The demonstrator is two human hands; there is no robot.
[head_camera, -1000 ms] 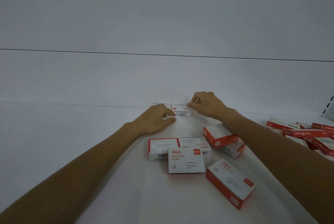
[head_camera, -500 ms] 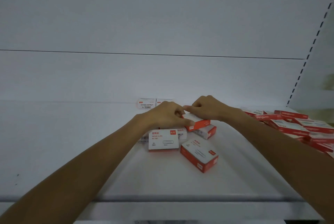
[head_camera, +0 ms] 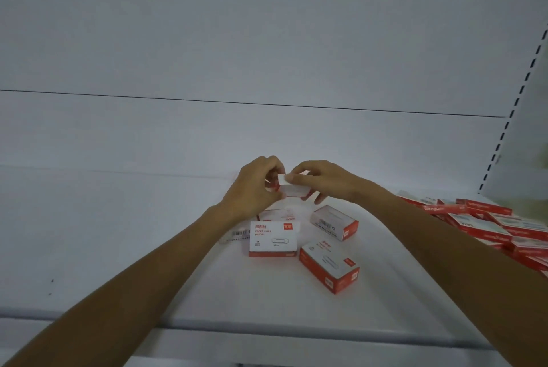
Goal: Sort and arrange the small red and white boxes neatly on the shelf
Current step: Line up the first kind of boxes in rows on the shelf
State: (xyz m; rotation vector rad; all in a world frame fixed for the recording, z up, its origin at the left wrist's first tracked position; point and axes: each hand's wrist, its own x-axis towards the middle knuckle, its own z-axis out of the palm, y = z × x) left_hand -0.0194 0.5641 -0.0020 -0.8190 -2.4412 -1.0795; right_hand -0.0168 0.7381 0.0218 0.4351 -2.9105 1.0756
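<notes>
Both hands have come up off the cluster since half a second ago. Then they lay low over the loose boxes; now they hold one box at frame centre, lifted off the shelf [head_camera: 118, 233].

Grip:
- Left hand [head_camera: 255, 188] has its fingers curled round the left end of the held box [head_camera: 293, 191].
- Right hand [head_camera: 324, 182] pinches the right end, fingers on top.
- Both are clamped on the same box, which sits roughly level with a white face up and a red edge along its lower side.

Rest of the stock:
- Loose boxes [head_camera: 272, 237] lie just below the hands at mixed angles, some touching. I count about five.
- Pile [head_camera: 489, 223] sits at the right edge of frame, jumbled and well apart from the hands.

Two boxes stood against the back wall a second ago. That spot is now hidden behind the hands, so I cannot confirm them.

Judgement: the pick-up is done, and the box is being squared between both hands before placing. It probably goes to the back, beside those two. The task is at an early stage, with most boxes unsorted. For the next move, set it flush and facing the same way as its neighbours.
</notes>
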